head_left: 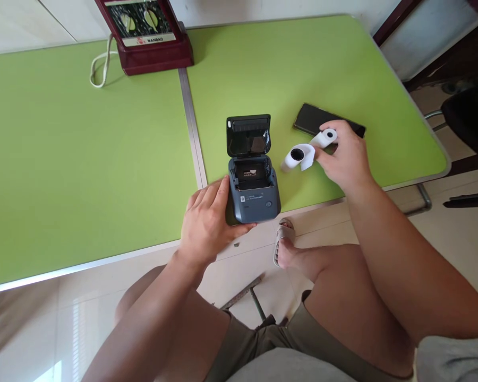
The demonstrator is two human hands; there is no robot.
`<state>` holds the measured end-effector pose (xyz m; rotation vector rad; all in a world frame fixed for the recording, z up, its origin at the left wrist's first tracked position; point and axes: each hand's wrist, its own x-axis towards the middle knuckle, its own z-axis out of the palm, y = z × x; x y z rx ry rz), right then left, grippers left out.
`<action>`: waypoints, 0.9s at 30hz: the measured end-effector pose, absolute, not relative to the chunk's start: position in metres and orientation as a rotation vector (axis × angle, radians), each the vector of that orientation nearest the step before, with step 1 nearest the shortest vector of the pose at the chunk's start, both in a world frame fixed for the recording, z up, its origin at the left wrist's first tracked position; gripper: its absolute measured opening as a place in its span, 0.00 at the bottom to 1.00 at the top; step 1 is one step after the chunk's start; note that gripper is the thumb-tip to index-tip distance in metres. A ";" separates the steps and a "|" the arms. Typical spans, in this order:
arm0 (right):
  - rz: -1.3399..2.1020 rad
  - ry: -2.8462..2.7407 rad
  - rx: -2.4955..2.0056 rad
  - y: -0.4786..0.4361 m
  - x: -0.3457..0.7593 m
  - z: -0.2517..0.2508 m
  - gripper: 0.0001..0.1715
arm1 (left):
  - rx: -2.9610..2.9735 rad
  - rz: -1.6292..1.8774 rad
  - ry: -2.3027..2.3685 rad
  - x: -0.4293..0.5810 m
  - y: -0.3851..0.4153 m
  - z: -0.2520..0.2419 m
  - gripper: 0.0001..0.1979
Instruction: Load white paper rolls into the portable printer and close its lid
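Note:
A small dark blue-grey label printer [257, 204] stands at the table's front edge with its black lid [248, 135] raised and its paper bay exposed. My left hand [207, 223] grips the printer's left side and lower front corner, thumb along the bottom. My right hand [344, 154] pinches a small white paper roll [324, 138] between thumb and fingers. Beside it, just right of the printer, a second white roll [291, 161] with a dark core rests on the table, a loose paper end near my right fingertips. Behind the right hand lies a black phone [316, 119], partly covered.
The green table [135, 159] has a metal seam strip [191, 124] across it. At the back stands a dark red device [155, 58] with two dials and a white cord [103, 69]. A black chair [470, 116] is at the right. My legs are below the front edge.

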<state>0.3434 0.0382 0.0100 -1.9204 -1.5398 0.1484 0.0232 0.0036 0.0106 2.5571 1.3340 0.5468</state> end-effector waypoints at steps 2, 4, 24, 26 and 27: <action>0.038 -1.517 -1.860 0.032 0.340 0.017 0.26 | 2.561 0.550 1.326 0.023 0.004 0.011 0.50; -0.110 -1.549 -1.747 0.023 0.331 0.027 0.26 | 2.561 0.541 1.320 0.023 0.003 0.012 0.50; 0.055 -1.858 -1.229 0.008 0.263 0.048 0.19 | 2.510 0.499 1.355 0.024 0.003 0.014 0.50; 0.052 -1.921 -1.136 0.012 0.252 0.050 0.20 | 2.524 0.511 1.352 0.024 0.003 0.013 0.49; 0.063 -1.943 -1.103 0.015 0.247 0.049 0.21 | 2.529 0.520 1.348 0.024 0.003 0.013 0.49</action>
